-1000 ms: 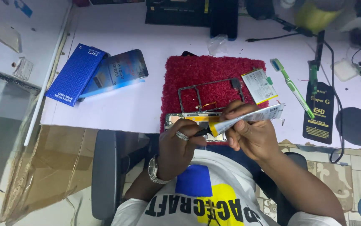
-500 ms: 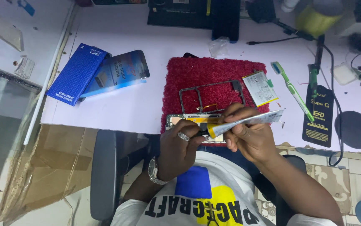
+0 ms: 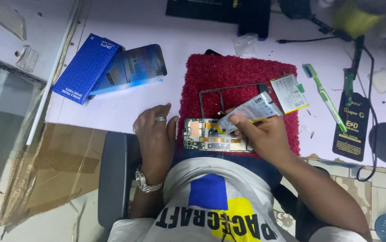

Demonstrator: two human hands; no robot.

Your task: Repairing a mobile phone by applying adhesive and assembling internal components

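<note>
An opened phone body (image 3: 211, 135) lies on the near edge of a red mat (image 3: 238, 74), its boards and flex cables showing. My right hand (image 3: 264, 134) grips a silver glue tube (image 3: 251, 110) and holds its nozzle down on the phone's inside. My left hand (image 3: 155, 134), with a ring and a wristwatch, rests flat on the white table just left of the phone, its thumb against the phone's end, holding nothing. A thin black phone frame (image 3: 229, 92) lies on the mat behind the phone.
A flat battery (image 3: 289, 92) sits at the mat's right edge. A green toothbrush (image 3: 323, 95) and a black packet (image 3: 354, 125) lie further right. A blue box (image 3: 85, 67) and a screen package (image 3: 135, 67) lie at the left. Cables and dark equipment line the back.
My left hand has let go of the tube's tip and moved left onto the table. The right hand has tilted the tube down onto the phone.
</note>
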